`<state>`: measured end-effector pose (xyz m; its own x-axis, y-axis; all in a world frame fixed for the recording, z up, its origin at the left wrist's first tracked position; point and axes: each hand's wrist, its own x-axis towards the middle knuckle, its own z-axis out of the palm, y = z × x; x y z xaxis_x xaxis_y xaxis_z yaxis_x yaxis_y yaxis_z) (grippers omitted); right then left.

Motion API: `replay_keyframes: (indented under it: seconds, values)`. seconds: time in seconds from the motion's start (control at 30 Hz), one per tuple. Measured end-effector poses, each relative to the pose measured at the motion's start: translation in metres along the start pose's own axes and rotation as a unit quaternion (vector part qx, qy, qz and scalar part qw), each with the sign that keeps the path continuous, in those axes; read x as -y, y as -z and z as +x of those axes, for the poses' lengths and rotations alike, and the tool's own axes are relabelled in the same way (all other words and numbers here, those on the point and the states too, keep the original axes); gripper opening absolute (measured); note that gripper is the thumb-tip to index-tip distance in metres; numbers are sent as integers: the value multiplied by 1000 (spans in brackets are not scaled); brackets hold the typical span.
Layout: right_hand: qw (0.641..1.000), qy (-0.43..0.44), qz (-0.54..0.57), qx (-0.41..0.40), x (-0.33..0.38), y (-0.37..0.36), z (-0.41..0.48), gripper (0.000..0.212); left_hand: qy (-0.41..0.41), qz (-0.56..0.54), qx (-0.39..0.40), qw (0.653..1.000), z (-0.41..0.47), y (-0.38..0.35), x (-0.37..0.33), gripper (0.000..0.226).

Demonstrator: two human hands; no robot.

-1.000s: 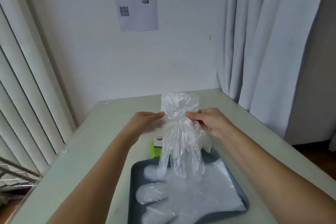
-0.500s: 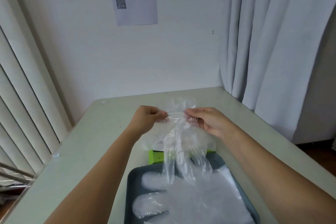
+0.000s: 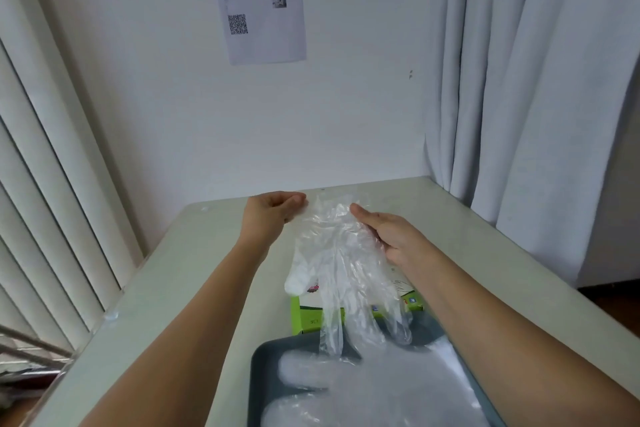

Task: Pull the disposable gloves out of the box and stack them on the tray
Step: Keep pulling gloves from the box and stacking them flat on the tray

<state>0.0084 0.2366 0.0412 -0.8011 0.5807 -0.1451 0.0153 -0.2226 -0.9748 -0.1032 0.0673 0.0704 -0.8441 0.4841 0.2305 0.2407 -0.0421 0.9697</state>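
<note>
I record a plain white wall [image 3: 346, 114] beyond the left hand [image 3: 270, 215], carrying a white printed sheet with a QR code [image 3: 263, 3]. Cream vertical blinds [image 3: 41, 184] stand left of that hand. Pale grey curtains [image 3: 519, 80] hang right of the right hand [image 3: 391, 236]. A pale greenish tabletop [image 3: 173, 288] lies beneath both.

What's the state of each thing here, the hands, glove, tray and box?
Glove, held up, fingers hanging down.
Left hand, pinches glove's cuff.
Right hand, straight fingers against glove.
Tray, holds flat stacked gloves.
Box, behind tray, partly hidden by glove.
</note>
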Motion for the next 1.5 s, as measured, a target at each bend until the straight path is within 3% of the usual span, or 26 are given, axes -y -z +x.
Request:
replay_keyframes:
  seconds: [0.1, 0.23, 0.37, 0.5, 0.63, 0.7, 0.77, 0.87, 0.93, 1.03, 1.1, 1.23, 1.33, 1.43, 1.5]
  values:
    - [1000, 6, 27, -1, -2, 0, 10, 43, 18, 4, 21, 1000, 7, 2, -1, 10]
    - [999, 28, 8, 26, -10, -1, 19, 59, 25, 100, 74, 992, 7, -2, 4, 32]
    - [998, 24, -12, 53, -9, -6, 12, 53, 8, 168, 44, 985, 6, -9, 15, 13]
    - [998, 36, -29, 45, -6, -5, 15, 52, 6, 148, 20, 989, 7, -10, 18, 6]
    - [998, 31, 29, 44, -8, 0, 21, 34, 5, 120, -9, 993, 10, -5, 16, 2]
    - [998, 31, 56, 6, -10, 3, 23, 16, 3, 125, -26, 992, 11, -2, 16, 2]
    - [997, 37, 47, -55, -15, 8, 26, 13, -6, 129, -65, 990, 14, 3, 16, 5]
    - [989, 39, -11, -144, -27, 23, 31, 25, -26, 147, -127, 981, 17, 12, 15, 11]
    - [976, 46, -116, -180, -38, 38, 35, 28, -40, 124, -158, 979, 17, 16, 9, 13]
    - [911, 40, -343, -226, -47, 55, 32, 22, -85, 96, -174, 976, 12, 21, -16, 13]
    - [879, 33, -411, -241, -46, 62, 24, 23, -118, 83, -177, 974, 8, 23, -36, 10]
    - [872, -19, -449, -194, -38, 66, 16, 14, -162, 111, -66, 978, -6, 18, -75, 8]
    - [901, -65, -385, -187, -20, 72, 5, 64, -198, 194, 36, 960, -26, 6, -100, 11]
    - [907, 45, -362, -210, 16, 65, -22, 90, -266, 298, 87, 913, -46, -5, -118, 11]
    - [938, 121, -305, -108, 46, 49, -56, 90, -292, 361, 126, 876, -57, -12, -129, 15]
